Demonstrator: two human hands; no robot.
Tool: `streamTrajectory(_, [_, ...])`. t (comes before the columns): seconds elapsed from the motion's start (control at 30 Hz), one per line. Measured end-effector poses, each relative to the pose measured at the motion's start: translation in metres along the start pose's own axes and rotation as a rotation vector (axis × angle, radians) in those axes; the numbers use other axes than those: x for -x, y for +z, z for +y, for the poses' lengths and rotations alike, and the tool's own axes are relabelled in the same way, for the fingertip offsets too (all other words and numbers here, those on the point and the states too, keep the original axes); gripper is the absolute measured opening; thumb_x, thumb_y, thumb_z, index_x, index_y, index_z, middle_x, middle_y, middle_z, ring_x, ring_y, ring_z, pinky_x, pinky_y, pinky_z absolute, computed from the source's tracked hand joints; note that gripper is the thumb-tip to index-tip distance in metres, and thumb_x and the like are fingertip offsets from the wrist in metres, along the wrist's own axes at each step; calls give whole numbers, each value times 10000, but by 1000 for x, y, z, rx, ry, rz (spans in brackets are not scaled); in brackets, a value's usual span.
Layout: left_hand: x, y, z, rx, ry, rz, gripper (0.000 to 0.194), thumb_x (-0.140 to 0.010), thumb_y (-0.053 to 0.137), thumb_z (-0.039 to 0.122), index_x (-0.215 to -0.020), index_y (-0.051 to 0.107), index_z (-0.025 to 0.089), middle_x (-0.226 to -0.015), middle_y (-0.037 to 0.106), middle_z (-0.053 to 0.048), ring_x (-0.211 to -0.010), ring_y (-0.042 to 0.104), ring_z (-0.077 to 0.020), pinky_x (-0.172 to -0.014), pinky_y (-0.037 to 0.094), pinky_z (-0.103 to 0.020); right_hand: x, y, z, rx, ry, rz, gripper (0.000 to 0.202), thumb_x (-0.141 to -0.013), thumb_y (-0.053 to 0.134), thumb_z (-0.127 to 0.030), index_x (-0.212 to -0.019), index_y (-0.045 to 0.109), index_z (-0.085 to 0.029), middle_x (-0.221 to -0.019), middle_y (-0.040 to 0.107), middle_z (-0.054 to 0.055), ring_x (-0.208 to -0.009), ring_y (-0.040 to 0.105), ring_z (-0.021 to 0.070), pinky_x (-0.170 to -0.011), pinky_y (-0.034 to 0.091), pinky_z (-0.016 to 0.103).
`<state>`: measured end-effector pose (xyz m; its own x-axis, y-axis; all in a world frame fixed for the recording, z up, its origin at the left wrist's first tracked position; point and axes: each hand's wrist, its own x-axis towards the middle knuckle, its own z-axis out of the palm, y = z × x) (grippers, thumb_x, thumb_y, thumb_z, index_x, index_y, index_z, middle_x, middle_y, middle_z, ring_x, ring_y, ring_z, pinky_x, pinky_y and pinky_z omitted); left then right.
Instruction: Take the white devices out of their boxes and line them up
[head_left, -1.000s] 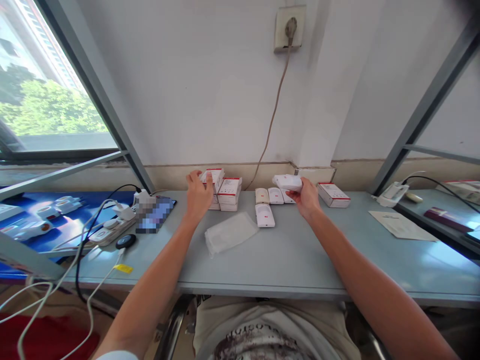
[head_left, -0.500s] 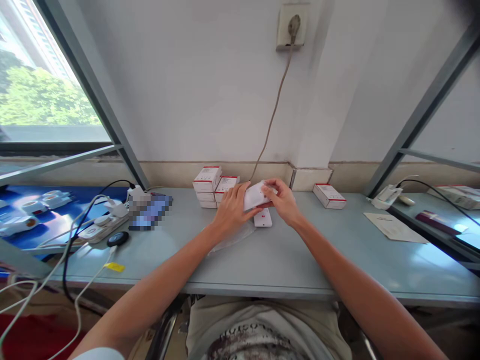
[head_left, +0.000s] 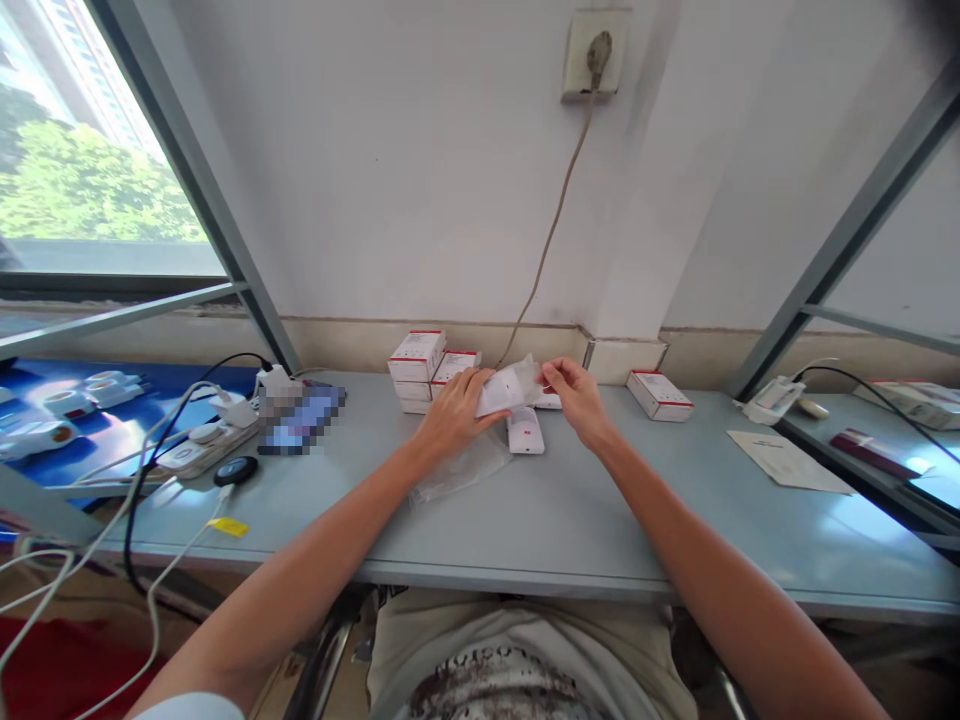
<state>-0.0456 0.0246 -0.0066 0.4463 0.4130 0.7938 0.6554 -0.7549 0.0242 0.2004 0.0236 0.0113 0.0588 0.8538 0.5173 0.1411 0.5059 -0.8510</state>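
Observation:
My left hand point(head_left: 454, 415) is closed around a flat white device point(head_left: 495, 394) inside a clear plastic bag point(head_left: 529, 374), tilted above the table. The bag's loose end sticks out to the right. There, my right hand point(head_left: 576, 398) has its thumb and fingers pinched together at the edge of the bag. Just below lies a second white device point(head_left: 526, 434) with a small red mark, flat on the table. Another clear plastic bag point(head_left: 461, 472) lies crumpled under my left wrist. Between the hands, a white box is mostly hidden behind the bag.
White boxes with red edges point(head_left: 417, 356) are stacked against the wall, and one more box point(head_left: 660, 396) sits to the right. A sheet of paper point(head_left: 786, 461) lies further right. On the left are a blurred-out phone point(head_left: 304, 420), a power strip point(head_left: 206, 448), a black round device point(head_left: 235, 471) and cables.
My right hand has moved slightly right, off the device's face to the bag's end. The bagged device has shifted left in my left hand, showing more of the device on the table.

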Motion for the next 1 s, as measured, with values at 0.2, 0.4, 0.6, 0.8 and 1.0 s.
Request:
streamTrajectory(0.2, [0,-2,-3,-29,-18,-29,647,-1061,570,638,-1531,477,204,-1345,666,-175,-1218,673,-349,-1032,564,-511,6,-5,-20,-41,11,-196,228,-907,722,-471,-856,806,-265,-910,733,18,-931,630,195,-869,514,306])
streamTrajectory(0.4, [0,-3,-1,-46,66,-28,663,-1057,603,603,-1541,479,166,-1320,675,-182,-1208,670,-345,-1060,553,-502,7,-7,-26,-238,100,-259,178,-841,677,-342,-817,822,-242,-972,770,50,-863,646,189,-646,488,272])
streamTrajectory(0.6, [-2,-6,0,-6,44,-8,690,-1057,602,607,-1586,455,189,-1374,655,-189,-1264,656,-343,-1100,543,-515,7,-13,-26,-12,173,-336,300,-923,679,-446,-1106,811,-247,-740,733,-15,-457,390,83,-463,325,245])
streamTrajectory(0.8, [-3,-11,4,2,44,-52,649,-1086,562,571,-1625,449,228,-1386,645,-171,-1242,656,-335,-1099,535,-504,7,-6,-20,61,1,-371,332,-915,756,-499,-750,678,-221,-739,622,-20,-656,479,128,-567,371,250])
streamTrajectory(1.0, [-8,-25,20,139,-105,-168,635,-1111,503,571,-1668,374,293,-1378,643,-135,-1263,640,-310,-1084,549,-494,2,-7,-17,-75,54,-235,356,-983,675,-481,-738,595,-236,-702,570,-23,-638,504,133,-583,395,265])
